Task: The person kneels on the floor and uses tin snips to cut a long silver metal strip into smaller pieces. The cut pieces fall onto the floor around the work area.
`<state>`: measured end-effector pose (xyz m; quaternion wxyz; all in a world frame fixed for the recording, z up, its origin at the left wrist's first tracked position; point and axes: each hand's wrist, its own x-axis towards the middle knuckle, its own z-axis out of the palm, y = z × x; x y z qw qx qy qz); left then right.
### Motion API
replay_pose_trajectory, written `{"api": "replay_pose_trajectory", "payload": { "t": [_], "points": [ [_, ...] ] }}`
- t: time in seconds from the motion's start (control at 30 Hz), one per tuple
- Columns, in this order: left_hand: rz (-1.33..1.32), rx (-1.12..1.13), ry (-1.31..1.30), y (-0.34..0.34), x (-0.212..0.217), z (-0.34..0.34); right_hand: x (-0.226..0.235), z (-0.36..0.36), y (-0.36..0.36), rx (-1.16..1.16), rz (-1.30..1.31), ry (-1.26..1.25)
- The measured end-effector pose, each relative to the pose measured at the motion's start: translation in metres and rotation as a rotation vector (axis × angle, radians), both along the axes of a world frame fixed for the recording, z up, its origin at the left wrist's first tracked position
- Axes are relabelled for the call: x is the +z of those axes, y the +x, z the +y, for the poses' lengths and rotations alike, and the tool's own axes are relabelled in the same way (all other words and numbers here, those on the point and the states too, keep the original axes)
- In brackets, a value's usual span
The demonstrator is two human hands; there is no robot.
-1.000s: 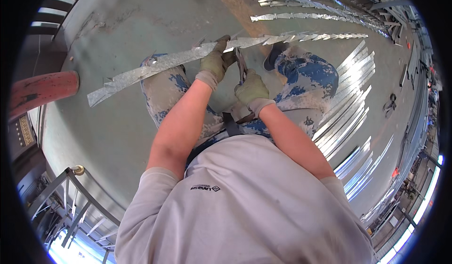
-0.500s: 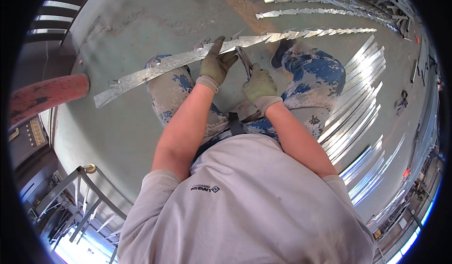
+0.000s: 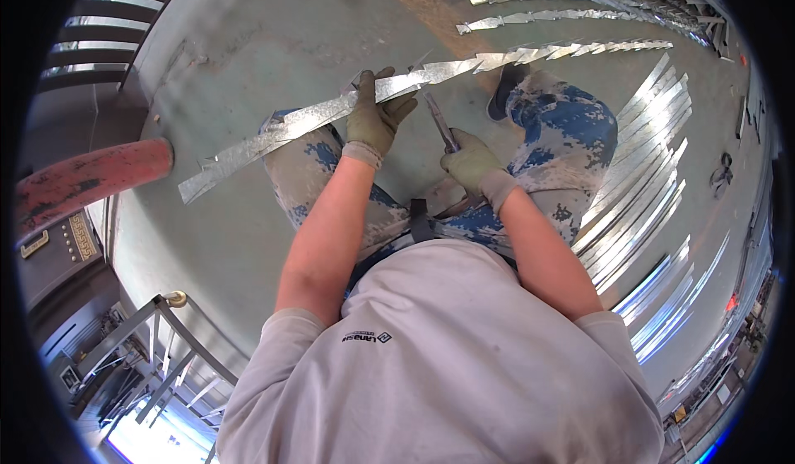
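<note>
A low-seated person in a grey shirt works with knees apart above a green-grey floor. The right hand, gloved, has drawn back slightly toward the body, and the narrow metal hand tool in its grip has come away from the strip; its tip now points at the strip's near edge, just short of touching. So the tool is off the metal, and only the left hand handles it.

That metal strip, long and silvery with jagged pieces along it, slants across in front of the left knee and runs off ahead to the right. The left hand, also gloved, holds it near the middle: one finger crosses its face, others reach past the far edge, and the thumb side is spread away, so the hold looks loose. The left forearm reaches nearly straight forward; the right angles inward, its fingers curled closed around the tool. More flat strips lie on the floor to the right.
</note>
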<state>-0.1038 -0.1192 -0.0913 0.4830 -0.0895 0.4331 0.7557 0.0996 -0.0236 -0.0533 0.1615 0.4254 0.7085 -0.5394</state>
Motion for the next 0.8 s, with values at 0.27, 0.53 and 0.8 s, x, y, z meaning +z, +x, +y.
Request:
{"api": "replay_pose_trajectory", "payload": {
  "t": [0.27, 0.53, 0.8],
  "points": [
    [0.03, -0.004, 0.025, -0.001, 0.005, -0.002, -0.002, -0.005, 0.004, -0.247, 0.179, -0.444],
    [0.016, -0.008, 0.006, 0.001, 0.01, -0.001, -0.007, -0.008, -0.003, -0.236, 0.246, -0.468],
    [-0.016, -0.018, 0.018, 0.001, 0.012, -0.001, -0.021, -0.009, -0.005, -0.238, 0.297, -0.505]
  ]
}}
